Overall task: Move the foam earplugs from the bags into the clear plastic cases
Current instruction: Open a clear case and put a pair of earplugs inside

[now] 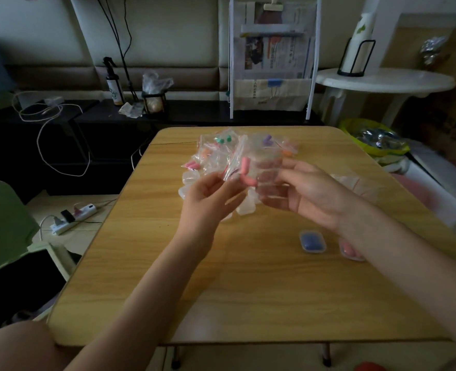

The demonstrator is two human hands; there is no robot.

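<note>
Both hands hold a small clear zip bag (259,170) above the wooden table (248,277). Two pink foam earplugs (244,172) show inside it. My left hand (210,196) pinches the bag's left edge. My right hand (310,194) grips its right side, fingers curled behind the plastic. Behind the bag lies a pile of more bags (229,148) with green, orange, purple and pink earplugs. Several empty clear plastic cases (244,207) lie under my hands. A case with blue earplugs (312,241) rests shut on the table; a case with pink ones (351,251) sits half hidden by my right forearm.
Flat empty bags (355,183) lie to the right of my right hand. The table's far edge meets a dark low cabinet (114,135). A power strip (74,218) lies on the floor at left, beside a green chair (4,226). A white round table (385,81) stands at the back right.
</note>
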